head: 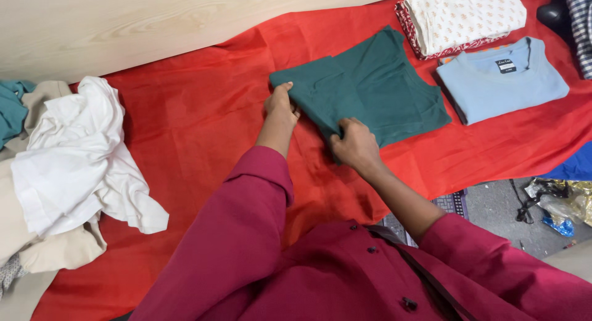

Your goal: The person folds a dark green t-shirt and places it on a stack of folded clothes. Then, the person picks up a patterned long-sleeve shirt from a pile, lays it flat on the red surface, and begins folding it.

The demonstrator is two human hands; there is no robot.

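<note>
A dark green garment [376, 86] lies partly folded on a red cloth [197, 117] that covers the work surface. My left hand [281, 105] grips its left folded edge near the corner. My right hand [354, 142] pinches the near edge of the same fold. Both of my arms wear magenta sleeves.
A folded light blue T-shirt [505, 77] lies right of the green one, with a folded white patterned garment [462, 16] behind it. A heap of white and beige clothes [68, 167] sits at the left. A pale wooden board [123, 25] runs along the back. Cables and wrappers [552, 207] lie at lower right.
</note>
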